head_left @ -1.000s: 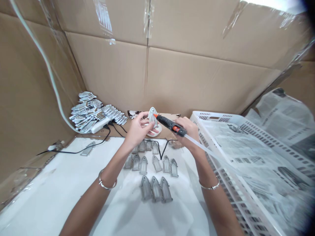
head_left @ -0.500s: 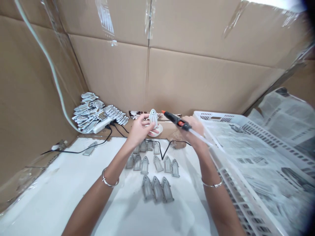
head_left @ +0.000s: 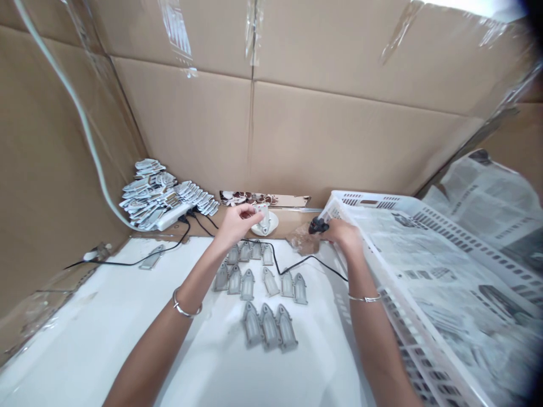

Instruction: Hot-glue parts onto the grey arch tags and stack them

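My left hand (head_left: pixel 235 225) pinches a small pale, pointed frame-like piece (head_left: pixel 263 217), its pointed end now downward, just over a white round dish (head_left: pixel 271 225). My right hand (head_left: pixel 344 234) is closed on a black hot glue gun (head_left: pixel 317 225) beside the basket's near corner; the gun points away, so most of it is hidden. Below the gun lies a crumpled clear plastic sheet (head_left: pixel 303 240). Several similar grey pointed pieces lie in rows on the white tabletop, the closest row (head_left: pixel 268 327) between my forearms.
A white plastic basket (head_left: pixel 373 271) lined with newspaper (head_left: pixel 432 254) takes up the right side. Stacked pieces (head_left: pixel 148 195) lean by a white power strip (head_left: pixel 173 217) at back left. A black cord (head_left: pixel 297 264) crosses the table. Cardboard walls (head_left: pixel 297 141) enclose the back and left.
My right hand has moved right and down with the glue gun, turning its tip away. The piece in my left hand has been lowered toward the dish and turned point-down.
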The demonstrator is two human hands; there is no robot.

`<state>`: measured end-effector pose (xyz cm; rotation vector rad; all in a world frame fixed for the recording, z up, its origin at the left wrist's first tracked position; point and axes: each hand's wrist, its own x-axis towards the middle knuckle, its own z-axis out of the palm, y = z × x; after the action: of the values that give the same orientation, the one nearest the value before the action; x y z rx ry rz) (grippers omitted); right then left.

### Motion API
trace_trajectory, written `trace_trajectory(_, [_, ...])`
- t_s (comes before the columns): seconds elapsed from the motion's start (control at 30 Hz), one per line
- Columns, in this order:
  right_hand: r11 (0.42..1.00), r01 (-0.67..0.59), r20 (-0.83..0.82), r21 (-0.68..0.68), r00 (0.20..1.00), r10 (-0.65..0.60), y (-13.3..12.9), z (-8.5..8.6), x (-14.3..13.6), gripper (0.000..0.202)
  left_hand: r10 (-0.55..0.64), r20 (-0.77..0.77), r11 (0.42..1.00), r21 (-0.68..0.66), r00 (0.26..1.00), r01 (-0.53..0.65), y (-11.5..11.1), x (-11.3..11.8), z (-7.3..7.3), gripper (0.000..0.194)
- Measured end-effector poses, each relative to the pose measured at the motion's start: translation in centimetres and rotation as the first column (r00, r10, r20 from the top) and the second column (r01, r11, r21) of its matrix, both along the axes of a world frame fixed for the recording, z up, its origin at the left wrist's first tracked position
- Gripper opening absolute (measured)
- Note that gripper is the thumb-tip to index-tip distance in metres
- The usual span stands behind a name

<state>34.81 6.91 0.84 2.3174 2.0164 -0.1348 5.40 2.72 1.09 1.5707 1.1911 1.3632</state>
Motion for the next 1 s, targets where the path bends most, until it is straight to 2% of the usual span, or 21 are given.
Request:
trace_trajectory(0.07, [0.99, -0.01, -0.002, 0.142, 1.0, 0.011, -0.6, 0.5, -0.2, 0.032, -0.011, 0.004, 1.0, -0.014, 1.0, 0.011, 0.0, 0.0, 0.0, 0.031])
trace_trajectory(0.17, [0.95, -0.128, -0.13, 0.286, 0.977, 0.171, -1.5, 1.6, -1.3, 0.029, -0.029, 0.041, 0.998, -0.048, 0.999, 0.031, -0.1, 0.0, 0.2, 0.031])
trace_trajectory(0.27, [0.874, -0.238, -0.254, 0.424, 0.895, 0.367, -2.5, 2.4, -3.2, 0.034, -0.042, 0.081, 0.997, -0.064, 0.996, 0.048, -0.2, 0.0, 0.6, 0.028])
trace_trajectory(0.4, [0.75, -0.349, -0.225, 0.562, 0.808, 0.545, -3.4, 2.7, -5.4, 0.033, -0.034, 0.098, 0.996, -0.076, 0.995, 0.041, -0.4, 0.0, 0.9, 0.022])
trace_trajectory(0.5, [0.699, -0.388, -0.183, 0.601, 0.785, 0.592, -3.6, 2.6, -5.8, 0.031, -0.031, 0.095, 0.996, -0.075, 0.995, 0.038, -0.5, -0.1, 1.0, 0.021])
trace_trajectory(0.83, [0.639, -0.461, -0.136, 0.616, 0.737, 0.663, -3.8, 2.2, -6.3, 0.02, -0.031, 0.067, 0.999, -0.034, 0.997, 0.033, -0.2, -0.3, 0.5, 0.025])
trace_trajectory(1.0, [0.582, -0.473, -0.075, 0.661, 0.73, 0.679, -4.0, 2.0, -6.6, 0.011, -0.034, 0.037, 0.999, 0.001, 0.999, 0.034, -0.1, -0.4, 0.4, 0.023])
